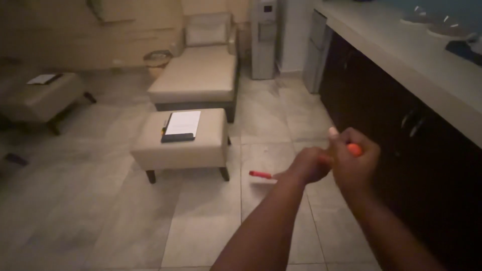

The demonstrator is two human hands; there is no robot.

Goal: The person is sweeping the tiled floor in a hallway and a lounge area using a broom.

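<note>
Above the pale tiled floor (201, 221), beside a dark cabinet front (401, 130), both hands meet. The right hand (354, 163) is clenched around a slim stick with a rounded orange end (354, 149). The left hand (309, 165) is curled closed just beside it, touching; a red tip (260, 174) shows past its wrist. A beige cushioned footstool (183, 143) carrying a clipboard with white paper (181, 125) stands nearby.

My right hand (354, 163) is hiding most of the orange thing (354, 149); only its rounded end is showing above my fingers (337, 150). My left hand (310, 165) is covering where the red piece (260, 174) ends. Far right of my fingers, the blurred dishes (442, 26) on the counter (401, 60) are running off the edge.
</note>
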